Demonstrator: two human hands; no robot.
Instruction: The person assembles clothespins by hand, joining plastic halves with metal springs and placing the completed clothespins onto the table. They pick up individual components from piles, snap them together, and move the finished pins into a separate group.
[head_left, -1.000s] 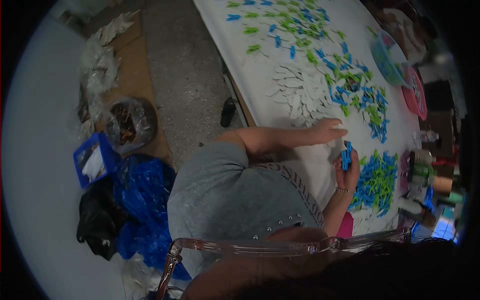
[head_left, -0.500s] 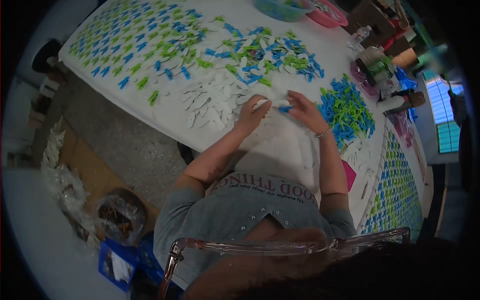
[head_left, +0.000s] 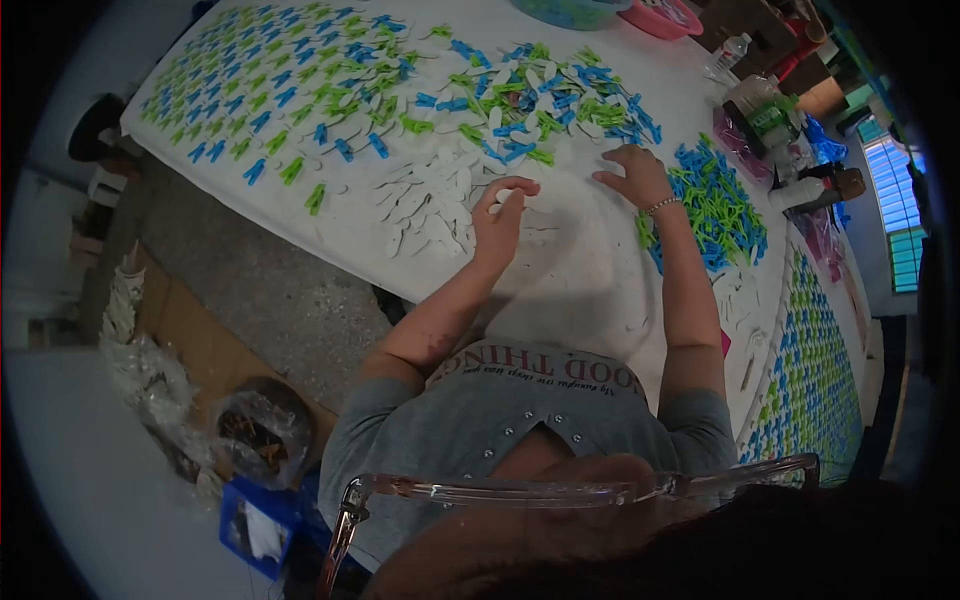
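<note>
My left hand (head_left: 498,220) is closed, with a small white oval piece (head_left: 505,197) showing between thumb and fingers. It hovers just right of a heap of flat white oval pieces (head_left: 425,205). My right hand (head_left: 640,180) is open over the table, thumb and fingers apart, with nothing visible in it. Beside that hand and wrist lies a pile of loose blue and green plastic clips (head_left: 715,205). Beyond both hands is a mixed heap of blue and green clips with white pieces (head_left: 545,100).
Rows of blue and green clips on white pieces (head_left: 235,90) cover the table's far left; another patterned batch (head_left: 805,370) lies at right. A teal basin (head_left: 570,12) and a pink basin (head_left: 662,18) stand at the back. Bottles (head_left: 800,192) crowd the right edge.
My hands have moved apart. The right hand has gone up and right, away from the blue clip by the white piece, and its fingers have spread. The left keeps a white piece.
</note>
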